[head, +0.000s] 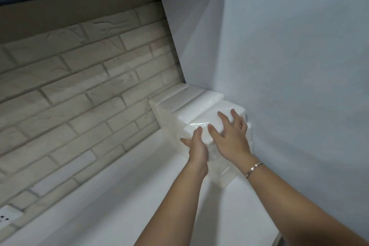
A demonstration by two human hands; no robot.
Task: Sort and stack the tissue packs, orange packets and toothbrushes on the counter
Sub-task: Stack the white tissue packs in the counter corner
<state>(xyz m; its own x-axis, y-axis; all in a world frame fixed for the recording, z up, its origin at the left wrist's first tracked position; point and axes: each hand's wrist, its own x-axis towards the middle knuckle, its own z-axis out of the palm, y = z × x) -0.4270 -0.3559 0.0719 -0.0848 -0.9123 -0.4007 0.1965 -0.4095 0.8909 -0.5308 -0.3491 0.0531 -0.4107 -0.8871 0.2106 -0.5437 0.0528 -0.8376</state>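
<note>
In the corner of the white counter [119, 195], where the pale brick-pattern wall [79, 86] meets the plain blue-grey wall [279, 66], white plastic-wrapped tissue packs [185, 100] sit in stepped rows. The step in hand looks like squaring the nearest pack [199, 124], its long axis level, pointing at the plain wall. The left hand [196, 146] presses its side and the right hand [229, 134] lies flat on top, fingers straight, grasping nothing. Next calls for nudging it flush.

The left hand [196, 150] and right hand [229, 134] cover the near end of the tissue packs [191, 104], whose left side smears into a blur, so their number cannot be told. The wall socket [10, 215] is cut by the left edge, both forearms [299, 195] by the bottom edge.
</note>
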